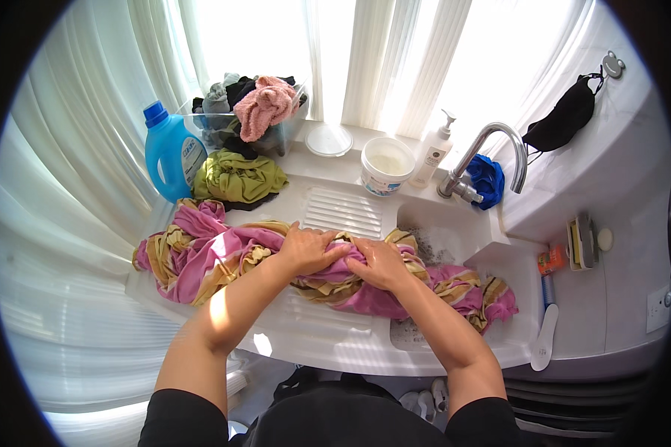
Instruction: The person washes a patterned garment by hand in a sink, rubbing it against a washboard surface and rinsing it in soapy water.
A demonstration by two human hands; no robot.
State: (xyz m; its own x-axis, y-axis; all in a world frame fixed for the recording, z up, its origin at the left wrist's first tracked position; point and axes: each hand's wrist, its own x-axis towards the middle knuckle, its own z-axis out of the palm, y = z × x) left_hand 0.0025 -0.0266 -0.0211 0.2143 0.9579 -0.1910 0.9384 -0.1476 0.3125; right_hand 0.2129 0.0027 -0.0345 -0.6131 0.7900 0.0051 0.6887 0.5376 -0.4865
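Observation:
A long wet-looking pink and yellow patterned cloth lies bunched and twisted across the white laundry sink. It runs from the ribbed washboard part on the left over the basin on the right. My left hand grips the middle of the cloth, fingers curled over its far side. Close beside it, my right hand holds the same roll, thumb pointing toward the left hand. The fingertips of both hands are partly hidden by folds. Suds show in the basin behind the cloth.
Behind the cloth stand a blue detergent bottle, a green garment, a clear bin of clothes, a white tub, a pump bottle and a curved faucet. A white brush rests at the right edge.

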